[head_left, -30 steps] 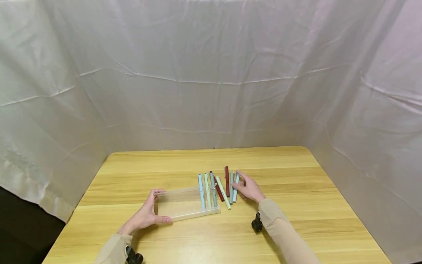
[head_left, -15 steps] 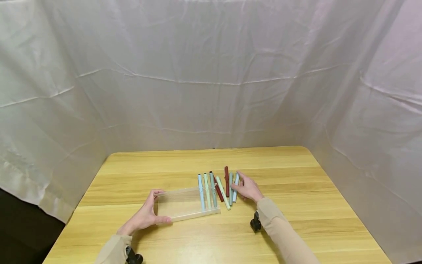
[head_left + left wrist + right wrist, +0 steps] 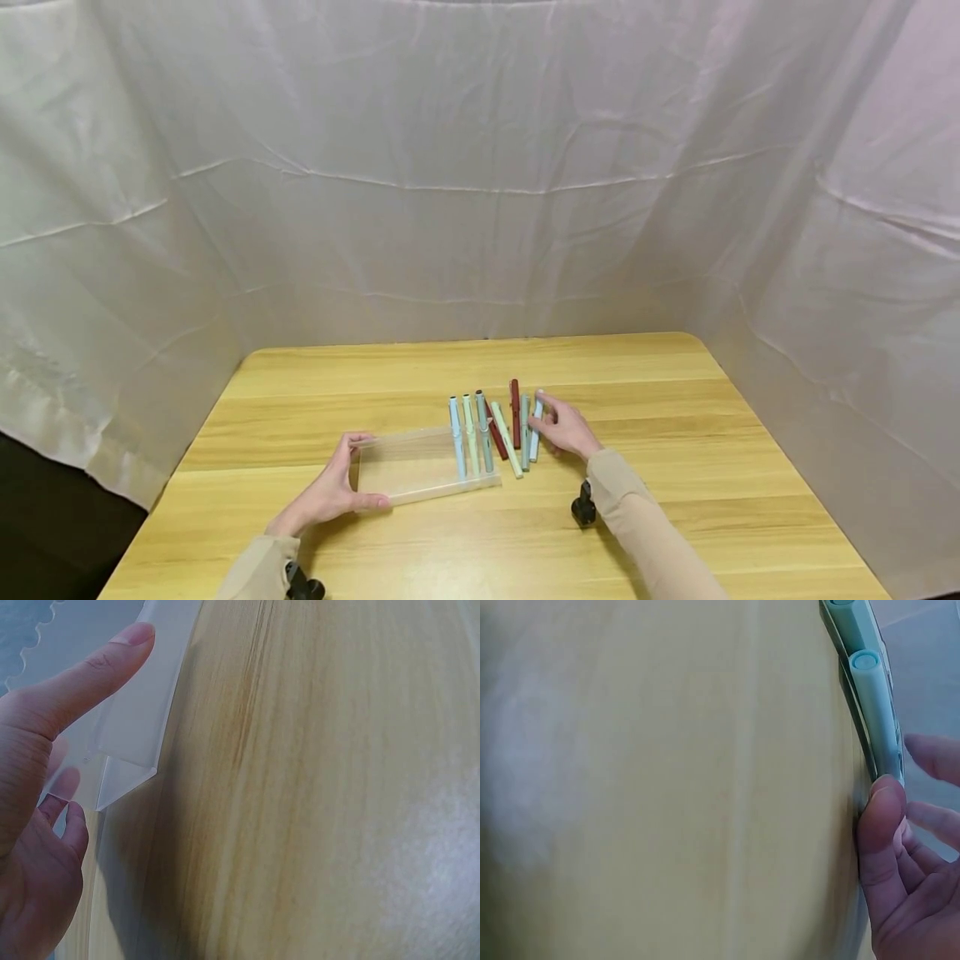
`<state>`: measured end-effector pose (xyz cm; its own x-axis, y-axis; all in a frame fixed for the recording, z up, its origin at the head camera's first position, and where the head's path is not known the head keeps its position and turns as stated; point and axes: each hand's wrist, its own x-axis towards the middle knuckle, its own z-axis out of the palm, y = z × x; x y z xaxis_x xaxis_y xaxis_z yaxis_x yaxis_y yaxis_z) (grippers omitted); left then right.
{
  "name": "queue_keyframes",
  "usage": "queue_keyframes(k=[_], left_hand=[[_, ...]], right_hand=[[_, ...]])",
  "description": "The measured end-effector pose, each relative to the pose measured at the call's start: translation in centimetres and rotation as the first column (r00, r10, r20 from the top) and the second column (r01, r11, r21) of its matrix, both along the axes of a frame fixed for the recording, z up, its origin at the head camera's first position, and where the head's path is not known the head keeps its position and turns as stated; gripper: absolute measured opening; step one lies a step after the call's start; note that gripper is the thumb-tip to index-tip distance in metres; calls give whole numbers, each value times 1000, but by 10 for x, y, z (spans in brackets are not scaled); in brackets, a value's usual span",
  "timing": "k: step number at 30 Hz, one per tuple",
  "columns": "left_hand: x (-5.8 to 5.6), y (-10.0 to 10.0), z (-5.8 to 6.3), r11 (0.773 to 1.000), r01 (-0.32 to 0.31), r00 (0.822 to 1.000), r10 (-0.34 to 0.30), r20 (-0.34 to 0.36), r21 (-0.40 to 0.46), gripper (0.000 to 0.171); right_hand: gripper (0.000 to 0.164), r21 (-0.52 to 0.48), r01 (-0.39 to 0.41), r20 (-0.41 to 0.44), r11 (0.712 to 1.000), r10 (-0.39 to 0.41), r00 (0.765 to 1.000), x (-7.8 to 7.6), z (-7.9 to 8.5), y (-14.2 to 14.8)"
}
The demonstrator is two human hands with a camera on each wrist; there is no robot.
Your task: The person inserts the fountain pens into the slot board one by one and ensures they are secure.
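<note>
Slight shift among the loose capped pens over the last second. The slim grey-green pen (image 3: 526,452), just left of the right hand (image 3: 570,429), has slid a little toward the person; the slim light-blue pen (image 3: 534,447) under that hand lies nearly as before. Right hand: fingers bent over the light-blue pen, thumb touching it; whether the two sides are pinched together on it cannot be told. Left hand (image 3: 332,493): unchanged, thumb and fingers gripping the left end of the shallow clear-plastic tray (image 3: 441,490). At the end away from this grip, three pens rest side by side: a second light-blue pen (image 3: 458,442), a pale-green tray pen (image 3: 471,437) and a grey-green tray pen (image 3: 484,435). Between tray and right hand lie a slanted dark-red pen (image 3: 496,433), a loose pale-green pen (image 3: 507,439) and a straighter dark-red pen (image 3: 515,413). With the tray's trio unaltered, the change appears confined to a small realignment outside it.
</note>
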<state>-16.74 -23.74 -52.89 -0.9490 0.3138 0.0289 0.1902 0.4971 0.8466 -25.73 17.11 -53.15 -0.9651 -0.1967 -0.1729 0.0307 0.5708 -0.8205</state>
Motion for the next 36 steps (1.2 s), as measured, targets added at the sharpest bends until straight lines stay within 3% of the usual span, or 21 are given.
queue_keyframes(k=[7, 17, 26, 36], left_hand=[[0, -1, 0, 1000, 19, 999, -19, -49, -13, 97], [-2, -1, -1, 1000, 11, 999, -11, -33, -2, 99], [0, 0, -3, 1000, 11, 1000, -11, -28, 12, 99], [0, 0, -2, 1000, 4, 1000, -4, -25, 9, 99]], right_hand=[[64, -43, 6, -29, 999, -7, 1000, -1, -5, 2], [88, -72, 12, 30, 997, -10, 999, -5, -5, 5], [79, -7, 24, 32, 1000, -23, 999, -6, -4, 3], [67, -5, 24, 4, 1000, -24, 1000, -7, -5, 1]])
